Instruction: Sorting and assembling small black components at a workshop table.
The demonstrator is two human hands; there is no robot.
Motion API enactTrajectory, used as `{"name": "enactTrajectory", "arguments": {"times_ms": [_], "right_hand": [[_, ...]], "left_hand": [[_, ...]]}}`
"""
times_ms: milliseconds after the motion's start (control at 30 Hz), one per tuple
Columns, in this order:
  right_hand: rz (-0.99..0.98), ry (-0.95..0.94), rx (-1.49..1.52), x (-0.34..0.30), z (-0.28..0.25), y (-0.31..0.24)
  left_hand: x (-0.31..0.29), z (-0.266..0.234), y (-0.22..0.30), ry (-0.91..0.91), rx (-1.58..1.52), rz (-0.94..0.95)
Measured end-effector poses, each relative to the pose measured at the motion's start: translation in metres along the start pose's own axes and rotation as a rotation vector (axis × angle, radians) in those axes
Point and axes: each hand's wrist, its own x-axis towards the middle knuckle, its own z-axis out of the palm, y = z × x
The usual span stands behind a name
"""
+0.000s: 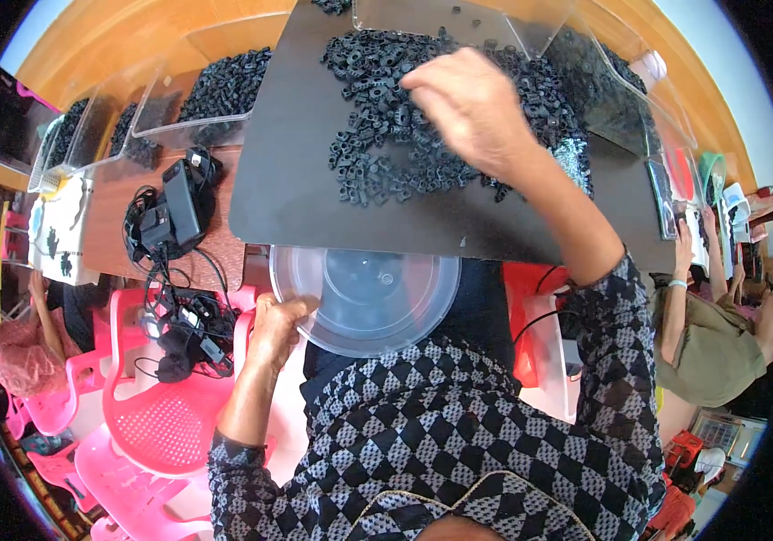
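the left hand (pixel 280 325) is clamped on the rim of a round, clear plastic tub (pixel 364 302) at its nine o'clock side; the tub sits over the lap, its twelve o'clock edge tucked up against the front edge of a smooth, dark grey bench (pixel 283 171). the right hand (pixel 475 113) is at one o'clock from the middle of the view, above a broad, loose heap of small black moulded parts (pixel 386 113) spread over the bench. its fingers are bent and drawn close together, pointing toward ten o'clock — the hand is blurred, and i cannot tell whether a part is pinched in it or whether it touches the heap. toward two o'clock, a clear plastic bin (pixel 607 104) stands beside the heap with more black parts in it. out at eleven o'clock, a clear rectangular plastic box (pixel 224 90) holds another load of the same kind. at ten o'clock, a black boxy device (pixel 186 203) lies among tangled black cables, which hang down toward a pink plastic chair (pixel 165 428) at eight o'clock. a person in an olive-green top (pixel 711 352) is between three and four o'clock — well apart from the tub.
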Motion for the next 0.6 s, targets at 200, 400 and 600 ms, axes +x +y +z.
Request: {"name": "enactTrajectory", "arguments": {"times_ms": [200, 400, 600], "right_hand": [[-0.075, -0.097, 0.129, 0.008, 0.059, -0.033], [-0.032, -0.272, 0.065, -0.01, 0.067, -0.049], [0.026, -0.253, 0.124, -0.025, 0.053, -0.063]], "left_hand": [[-0.003, 0.006, 0.007, -0.035, -0.005, -0.028], [-0.005, 0.009, 0.003, -0.029, -0.038, -0.007], [-0.009, 0.015, 0.005, -0.035, -0.025, -0.016]]}}
